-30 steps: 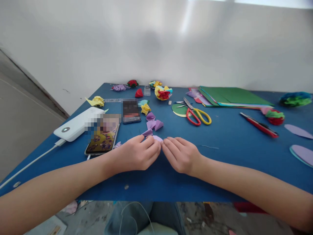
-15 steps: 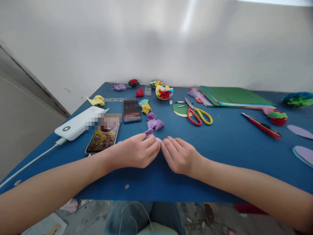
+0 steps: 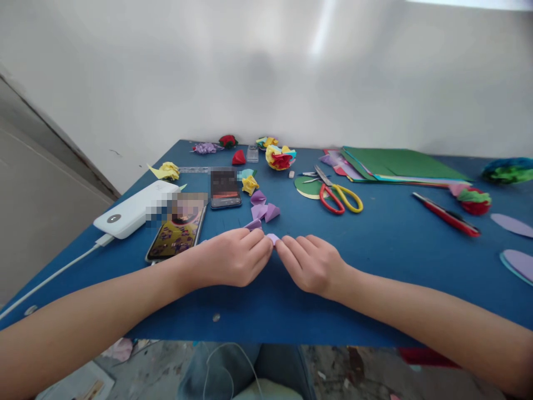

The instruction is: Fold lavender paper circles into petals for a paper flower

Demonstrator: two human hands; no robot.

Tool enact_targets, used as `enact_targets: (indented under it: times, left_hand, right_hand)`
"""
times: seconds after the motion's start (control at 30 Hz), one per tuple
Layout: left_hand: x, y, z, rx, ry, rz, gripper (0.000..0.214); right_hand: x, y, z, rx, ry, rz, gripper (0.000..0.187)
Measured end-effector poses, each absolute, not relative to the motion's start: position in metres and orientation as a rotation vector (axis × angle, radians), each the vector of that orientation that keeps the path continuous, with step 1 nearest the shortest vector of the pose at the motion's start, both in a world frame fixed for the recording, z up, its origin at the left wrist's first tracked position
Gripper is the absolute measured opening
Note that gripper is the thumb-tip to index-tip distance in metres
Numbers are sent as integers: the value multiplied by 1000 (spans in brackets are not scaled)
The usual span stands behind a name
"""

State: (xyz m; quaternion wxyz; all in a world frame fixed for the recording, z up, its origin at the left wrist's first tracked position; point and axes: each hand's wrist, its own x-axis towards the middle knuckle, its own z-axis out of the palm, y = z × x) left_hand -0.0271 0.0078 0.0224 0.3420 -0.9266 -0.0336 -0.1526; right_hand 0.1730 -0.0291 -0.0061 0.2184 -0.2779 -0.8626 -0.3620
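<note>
My left hand point(image 3: 233, 258) and my right hand point(image 3: 310, 262) rest on the blue table point(image 3: 375, 244), fingertips meeting over a small lilac paper piece point(image 3: 273, 238). Both hands have their fingers curled and pressed on that piece; most of it is hidden under them. Just beyond the fingers lie folded purple paper petals point(image 3: 262, 210). Two phones lie to the left, one with a lit screen point(image 3: 177, 233) close to my left wrist and another point(image 3: 225, 189) farther back.
A white power bank point(image 3: 133, 210) with a cable sits at the left. Red and yellow scissors point(image 3: 337, 194), a red utility knife point(image 3: 445, 214), stacked coloured sheets point(image 3: 395, 164), paper flowers point(image 3: 280, 157) and lilac cut-outs point(image 3: 516, 261) lie across the table.
Both hands stay pinched on the lilac piece, with fingers shifting slightly; a bit more of the paper shows between the fingertips now.
</note>
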Motion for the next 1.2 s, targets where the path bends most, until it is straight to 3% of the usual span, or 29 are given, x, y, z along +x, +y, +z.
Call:
enact_targets:
  times: [0.8, 1.2]
  left_hand:
    - [-33, 9, 24, -2526, -70, -462, 16]
    - [-32, 12, 27, -2472, -107, -354, 13]
  right_hand:
    - [175, -33, -6, -689, -2394, -1193, 12]
    - [169, -33, -10, -715, -2417, -1314, 22]
